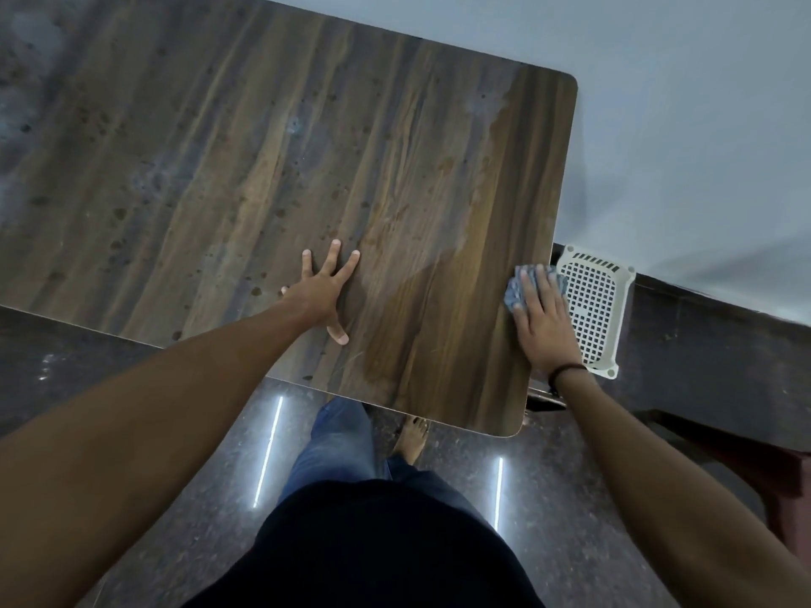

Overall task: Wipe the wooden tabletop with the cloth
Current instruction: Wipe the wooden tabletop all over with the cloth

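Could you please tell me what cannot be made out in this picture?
Crumpled blue-grey cloth: head view, mostly covered by the right hand pressing it.
Dark wood-grain tabletop: left end cut off by the frame edge.
White perforated plastic basket: left side hidden behind the right hand; its support unclear.

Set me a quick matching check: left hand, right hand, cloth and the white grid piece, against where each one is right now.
Things:
1. left hand
2. right hand
3. cloth
4. white grid piece

Places or states:
A. bunched at the right edge of the tabletop
B. off the tabletop, beyond its right edge
C. fingers spread flat on bare wood
D. pressing down on blue-grey fabric

Pairs: 1-C, 2-D, 3-A, 4-B.
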